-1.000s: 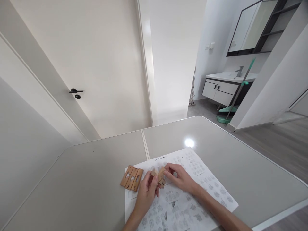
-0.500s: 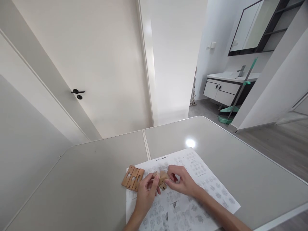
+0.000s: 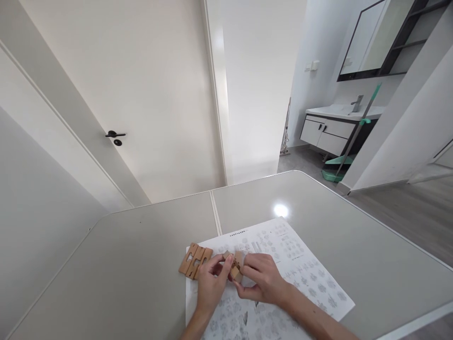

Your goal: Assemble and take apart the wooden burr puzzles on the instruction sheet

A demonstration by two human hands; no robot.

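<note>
Several small wooden puzzle blocks are bunched together between my hands, above a printed sheet. My left hand is closed, its thumb and fingers pinching the blocks from the left. From the right, my right hand is curled with its fingertips on the same blocks; the fingers partly cover them. How the pieces fit together is too small to make out. Flat wooden puzzle pieces with cut-outs and dark marks lie side by side, left of my left hand, at the sheet's edge.
The white instruction sheet with rows of grey diagrams lies on a grey folding table. A seam crosses the table's middle. Beyond it are a white door, a sink cabinet and a green broom and dustpan.
The wooden blocks have turned in my hands, and the face marked 3 no longer shows. My right hand has shifted down slightly and its fingers have curled closer around the blocks.
</note>
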